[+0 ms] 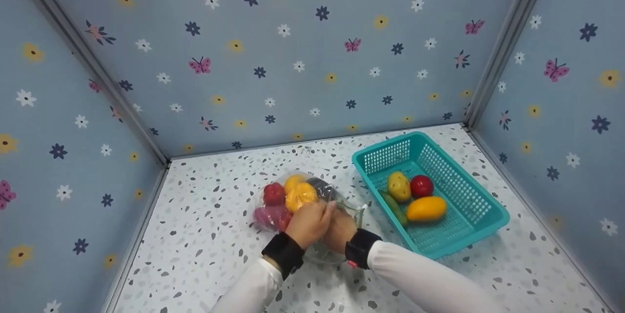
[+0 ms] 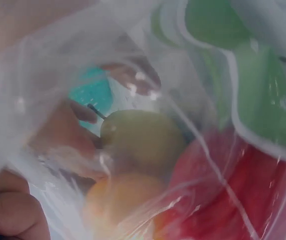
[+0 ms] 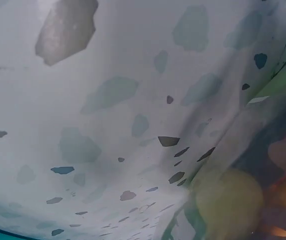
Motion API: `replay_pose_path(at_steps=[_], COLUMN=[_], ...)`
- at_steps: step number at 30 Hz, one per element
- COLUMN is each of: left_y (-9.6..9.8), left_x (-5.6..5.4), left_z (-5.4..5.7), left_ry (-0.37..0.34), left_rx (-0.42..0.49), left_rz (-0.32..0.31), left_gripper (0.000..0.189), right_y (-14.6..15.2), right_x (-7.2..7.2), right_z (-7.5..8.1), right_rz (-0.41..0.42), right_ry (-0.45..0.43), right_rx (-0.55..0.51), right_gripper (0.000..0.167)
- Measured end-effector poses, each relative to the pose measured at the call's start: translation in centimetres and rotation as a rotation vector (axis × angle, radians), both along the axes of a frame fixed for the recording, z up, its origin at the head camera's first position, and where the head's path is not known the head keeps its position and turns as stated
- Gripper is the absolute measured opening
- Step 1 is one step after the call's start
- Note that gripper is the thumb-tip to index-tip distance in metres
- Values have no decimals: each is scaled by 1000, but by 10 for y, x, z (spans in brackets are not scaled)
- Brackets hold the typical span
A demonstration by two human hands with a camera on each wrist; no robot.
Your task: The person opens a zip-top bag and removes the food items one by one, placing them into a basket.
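A clear plastic bag (image 1: 322, 254) of mixed produce lies on the table, and both hands meet over it. My left hand (image 1: 307, 224) grips the gathered plastic, fingers curled. Close against it, my right hand (image 1: 341, 233) also holds the plastic, its fingertips largely hidden. Inside the bag are a yellow bell pepper (image 1: 301, 197), a round red item (image 1: 274, 194), a purple item (image 1: 269, 216) and a dark item (image 1: 321, 187). Through the plastic, the left wrist view shows a greenish pear (image 2: 143, 137) with a stem, an orange-yellow fruit (image 2: 120, 202) and a large red item (image 2: 238, 185).
A turquoise basket (image 1: 466, 188) stands to the right of the bag. It contains a potato-like item (image 1: 399, 187), a round red item (image 1: 422, 186), a yellow mango-like fruit (image 1: 427, 209) and a long green item (image 1: 393, 208). Patterned walls (image 1: 302, 83) enclose the speckled table (image 1: 195, 235).
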State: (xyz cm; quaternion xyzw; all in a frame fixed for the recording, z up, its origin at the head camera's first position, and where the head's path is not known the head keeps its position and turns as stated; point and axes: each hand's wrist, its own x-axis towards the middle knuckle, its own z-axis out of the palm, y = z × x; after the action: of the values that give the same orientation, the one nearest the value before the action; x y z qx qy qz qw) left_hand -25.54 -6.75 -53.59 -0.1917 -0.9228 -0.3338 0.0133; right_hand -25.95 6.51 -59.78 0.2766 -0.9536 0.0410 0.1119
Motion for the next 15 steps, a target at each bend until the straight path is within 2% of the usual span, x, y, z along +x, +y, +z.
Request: replay_pose_path(at_steps=[4, 5, 7, 9, 11, 14, 15], left_y=[2, 2, 2, 2, 2, 2, 3], left_x=[6, 5, 5, 0, -6, -10, -8], left_z=[-6, -13, -19, -33, -45, -48, -44], left_ry=[154, 218, 282, 367, 413, 418, 400], left_rx=[-77, -82, -78, -107, -131, -159, -145], left_rz=[-15, -19, -25, -12, 6, 15, 10], left_gripper=[39, 40, 44, 49, 53, 56, 57], right_y=[1, 2, 4, 5, 6, 5, 4], right_x=[-1, -1, -2, -4, -6, -11, -12], right_z=[-1, -2, -3, -5, -5, -3, -2], right_rz=[37, 54, 80, 99, 102, 101, 100], right_ry=[-33, -26, 4, 53, 119, 221, 246], right_rx=[-125, -131, -110, -55, 27, 126, 154], right_gripper=[39, 39, 33, 29, 30, 37, 38])
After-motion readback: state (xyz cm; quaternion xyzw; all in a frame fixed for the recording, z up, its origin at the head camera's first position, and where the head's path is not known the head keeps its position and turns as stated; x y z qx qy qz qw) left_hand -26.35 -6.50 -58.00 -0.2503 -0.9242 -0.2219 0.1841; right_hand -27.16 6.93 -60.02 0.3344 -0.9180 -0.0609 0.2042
